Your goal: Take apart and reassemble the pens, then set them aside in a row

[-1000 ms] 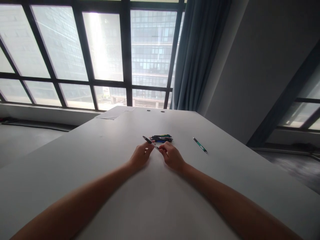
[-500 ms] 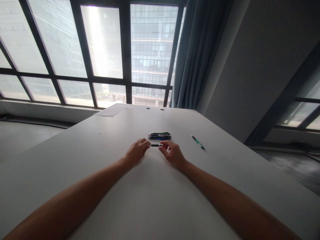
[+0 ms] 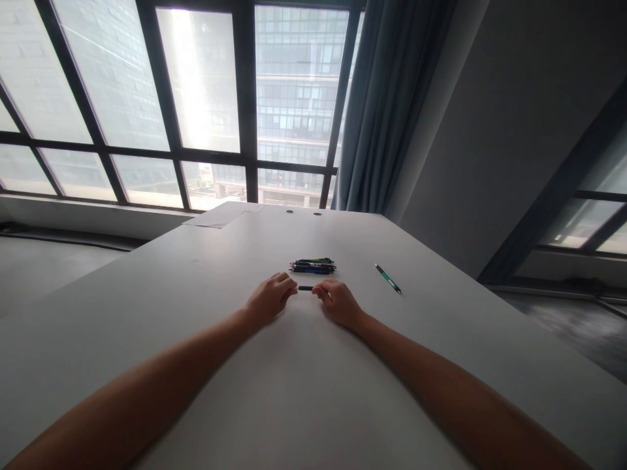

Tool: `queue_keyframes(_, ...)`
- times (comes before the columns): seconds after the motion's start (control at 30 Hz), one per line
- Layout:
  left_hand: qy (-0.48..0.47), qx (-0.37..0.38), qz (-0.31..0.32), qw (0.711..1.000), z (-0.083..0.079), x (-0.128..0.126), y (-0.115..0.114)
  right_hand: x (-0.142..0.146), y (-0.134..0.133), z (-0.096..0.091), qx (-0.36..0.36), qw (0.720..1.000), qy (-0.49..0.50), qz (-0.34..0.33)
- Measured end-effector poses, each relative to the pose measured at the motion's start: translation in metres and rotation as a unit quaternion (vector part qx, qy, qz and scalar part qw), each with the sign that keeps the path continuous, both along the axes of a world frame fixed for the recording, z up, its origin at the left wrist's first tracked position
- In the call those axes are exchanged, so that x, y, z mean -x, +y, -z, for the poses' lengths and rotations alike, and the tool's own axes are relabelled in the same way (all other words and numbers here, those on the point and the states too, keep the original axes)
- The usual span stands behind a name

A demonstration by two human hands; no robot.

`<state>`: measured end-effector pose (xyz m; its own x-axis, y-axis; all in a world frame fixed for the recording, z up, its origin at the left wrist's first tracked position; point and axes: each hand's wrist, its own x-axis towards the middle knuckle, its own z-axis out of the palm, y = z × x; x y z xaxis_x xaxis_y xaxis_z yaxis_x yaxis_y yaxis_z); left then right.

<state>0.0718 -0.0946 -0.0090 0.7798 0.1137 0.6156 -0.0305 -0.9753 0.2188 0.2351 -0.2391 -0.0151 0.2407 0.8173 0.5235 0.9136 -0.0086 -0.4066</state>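
1. Evidently, the left hand (image 3: 270,296) and right hand (image 3: 337,301) pinch opposite ends of a dark pen (image 3: 305,288), just on the near side of the pen pile (image 3: 312,268).
2. A loosened grip might drop it; forward drift could knock the pen pile.
3. White surface (image 3: 304,378): green pen (image 3: 388,279) right of the pen pile, windows (image 3: 298,91) and curtain (image 3: 375,130) beyond it.

At eleven o'clock, paper (image 3: 213,219) lies before a black-framed window (image 3: 203,81). A blue-grey curtain (image 3: 389,117) hangs at one o'clock.
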Motion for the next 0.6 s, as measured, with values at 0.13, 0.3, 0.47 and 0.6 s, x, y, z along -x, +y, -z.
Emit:
queue_keyframes(0.13, 0.069, -0.015, -0.060, 0.996, -0.0026, 0.0031, -0.0085, 0.0004, -0.0010, -0.0025, -0.018, 1.000, 0.000, -0.021)
queue_keyframes(0.3, 0.103, -0.017, -0.085, 0.991, -0.0030, 0.0039, -0.0120, 0.0021, -0.0013, -0.0023, -0.039, 0.998, 0.041, -0.030)
queue_keyframes(0.47, 0.093, -0.011, -0.082, 0.992, -0.0043, 0.0039, -0.0113, 0.0033, -0.0006, -0.0020, -0.051, 0.995, 0.080, -0.009)
queue_keyframes(0.6, 0.093, -0.021, -0.075, 0.993, -0.0053, 0.0044, -0.0120, 0.0044, -0.0010, -0.0036, 0.003, 0.994, 0.113, -0.005)
